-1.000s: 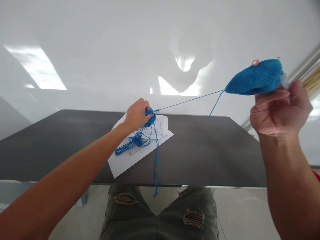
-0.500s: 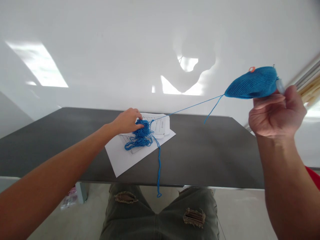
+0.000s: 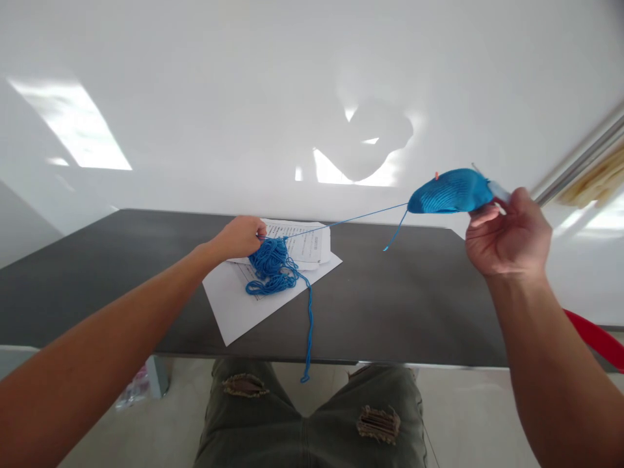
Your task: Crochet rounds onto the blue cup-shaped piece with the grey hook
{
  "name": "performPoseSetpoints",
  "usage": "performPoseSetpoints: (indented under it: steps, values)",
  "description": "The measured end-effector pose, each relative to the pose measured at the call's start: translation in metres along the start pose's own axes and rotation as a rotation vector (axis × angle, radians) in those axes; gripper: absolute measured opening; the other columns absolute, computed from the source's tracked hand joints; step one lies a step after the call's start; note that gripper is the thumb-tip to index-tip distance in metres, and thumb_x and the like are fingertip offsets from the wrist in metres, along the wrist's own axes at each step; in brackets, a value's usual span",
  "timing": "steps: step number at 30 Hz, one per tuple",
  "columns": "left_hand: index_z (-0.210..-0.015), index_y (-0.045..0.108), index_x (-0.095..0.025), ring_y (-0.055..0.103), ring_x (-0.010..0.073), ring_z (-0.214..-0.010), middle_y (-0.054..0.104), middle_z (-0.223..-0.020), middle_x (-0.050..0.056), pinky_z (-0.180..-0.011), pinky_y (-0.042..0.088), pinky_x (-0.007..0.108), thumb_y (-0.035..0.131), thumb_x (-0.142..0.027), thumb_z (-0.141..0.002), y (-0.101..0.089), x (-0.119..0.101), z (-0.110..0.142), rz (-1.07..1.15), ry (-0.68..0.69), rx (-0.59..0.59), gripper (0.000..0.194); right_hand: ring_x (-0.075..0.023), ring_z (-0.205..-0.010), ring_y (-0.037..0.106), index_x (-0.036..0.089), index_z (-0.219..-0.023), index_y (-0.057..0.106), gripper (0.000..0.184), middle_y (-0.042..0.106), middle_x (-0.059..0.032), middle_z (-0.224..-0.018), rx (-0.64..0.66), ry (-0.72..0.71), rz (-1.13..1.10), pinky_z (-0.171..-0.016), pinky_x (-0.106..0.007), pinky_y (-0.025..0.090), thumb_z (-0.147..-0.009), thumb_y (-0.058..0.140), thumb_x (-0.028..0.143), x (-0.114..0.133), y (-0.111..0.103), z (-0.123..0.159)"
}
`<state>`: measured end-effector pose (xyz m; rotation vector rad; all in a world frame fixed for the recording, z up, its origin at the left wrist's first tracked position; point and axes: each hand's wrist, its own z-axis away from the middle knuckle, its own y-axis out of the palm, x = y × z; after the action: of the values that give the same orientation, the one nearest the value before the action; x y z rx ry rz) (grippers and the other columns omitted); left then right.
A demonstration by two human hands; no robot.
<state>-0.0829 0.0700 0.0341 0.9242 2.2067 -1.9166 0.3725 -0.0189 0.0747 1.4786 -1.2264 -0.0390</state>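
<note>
My right hand (image 3: 509,231) is raised over the right part of the table, its fingers closed on a blue ribbed crochet piece (image 3: 451,192) and the pale handle of a crochet hook (image 3: 500,192). The hook's thin metal tip pokes up above the work. An orange stitch marker (image 3: 437,176) sits on the piece's upper edge. From the piece's pointed left end a short tail hangs, and a strand runs left to a loose tangle of blue yarn (image 3: 270,257). My left hand (image 3: 242,236) is closed at the tangle's upper left, pinching yarn; its fingertips are partly hidden.
Printed sheets and a white paper (image 3: 238,322) lie under the yarn on the dark grey table (image 3: 390,305). A length of yarn drops over the front edge above my knees. A glossy white wall (image 3: 219,117) stands behind the table. Something red (image 3: 595,338) shows beside my right forearm.
My right hand has brought the crochet piece left and lower. My left hand lowered the yarn bundle onto the papers, and its fingers have moved to the bundle's upper left.
</note>
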Motion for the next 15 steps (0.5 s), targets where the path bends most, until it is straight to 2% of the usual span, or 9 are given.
performPoseSetpoints:
  steps: [2, 5, 7, 9, 12, 14, 15]
  values:
    - [-0.054, 0.060, -0.023, 0.074, 0.0299, -0.094, 0.081, -0.085, 0.006, -0.082, 0.058, 0.036, 0.060, -0.017, -0.054, -0.001, 0.001, 0.000, 0.034, -0.046, -0.011, 0.006, -0.0046, -0.044, 0.057, 0.016, -0.071, 0.062, 0.029, 0.060, -0.0005, -0.059, 0.015, 0.042, 0.080, -0.041, -0.007, 0.048, -0.099, 0.058, 0.019, -0.009, -0.011, -0.001]
    - [-0.058, 0.060, -0.022, 0.075, 0.0285, -0.089, 0.082, -0.092, 0.008, -0.074, 0.058, 0.035, 0.057, -0.015, -0.057, -0.001, 0.002, 0.002, 0.097, -0.110, -0.022, 0.007, -0.0070, -0.049, 0.061, 0.020, -0.071, 0.063, 0.023, 0.064, 0.0005, -0.060, 0.069, 0.097, 0.111, -0.045, -0.011, 0.053, -0.089, 0.078, 0.022, -0.017, -0.019, 0.011]
    - [-0.069, 0.064, -0.021, 0.075, 0.0302, -0.091, 0.082, -0.098, 0.010, -0.074, 0.059, 0.037, 0.057, -0.012, -0.055, -0.001, 0.002, 0.003, 0.114, -0.149, -0.063, 0.017, -0.0078, -0.054, 0.065, 0.021, -0.076, 0.068, 0.023, 0.069, 0.0004, -0.065, 0.154, 0.127, 0.141, -0.051, -0.012, 0.058, -0.079, 0.090, 0.026, -0.020, -0.020, 0.023]
    - [-0.085, 0.069, -0.019, 0.074, 0.0338, -0.100, 0.080, -0.106, 0.014, -0.081, 0.059, 0.042, 0.058, -0.009, -0.054, -0.001, -0.003, 0.004, 0.109, -0.171, -0.135, 0.034, -0.0079, -0.060, 0.068, 0.021, -0.081, 0.072, 0.027, 0.073, 0.0005, -0.071, 0.237, 0.152, 0.171, -0.056, -0.012, 0.061, -0.074, 0.096, 0.030, -0.024, -0.018, 0.035]
    - [-0.104, 0.072, -0.018, 0.071, 0.0333, -0.112, 0.077, -0.118, 0.014, -0.095, 0.057, 0.044, 0.062, -0.009, -0.061, 0.004, -0.024, 0.008, 0.127, -0.133, -0.210, 0.045, -0.0079, -0.060, 0.069, 0.020, -0.082, 0.074, 0.031, 0.073, 0.0021, -0.070, 0.323, 0.159, 0.210, -0.056, -0.013, 0.062, -0.072, 0.097, 0.039, -0.034, -0.012, 0.052]
    - [-0.108, 0.073, -0.020, 0.072, 0.0277, -0.110, 0.078, -0.119, 0.010, -0.096, 0.057, 0.040, 0.064, -0.016, -0.073, 0.011, -0.048, 0.013, 0.196, -0.056, -0.211, 0.036, -0.0086, -0.058, 0.067, 0.019, -0.082, 0.075, 0.034, 0.071, 0.0021, -0.068, 0.385, 0.166, 0.246, -0.055, -0.016, 0.062, -0.073, 0.096, 0.045, -0.042, -0.004, 0.064]
    - [-0.109, 0.074, -0.018, 0.072, 0.0274, -0.109, 0.078, -0.119, 0.011, -0.096, 0.057, 0.041, 0.068, -0.023, -0.078, 0.015, -0.062, 0.016, 0.316, 0.014, -0.196, 0.032, -0.0090, -0.057, 0.066, 0.019, -0.083, 0.076, 0.035, 0.071, 0.0015, -0.067, 0.418, 0.176, 0.267, -0.055, -0.017, 0.063, -0.074, 0.095, 0.046, -0.046, 0.000, 0.070]
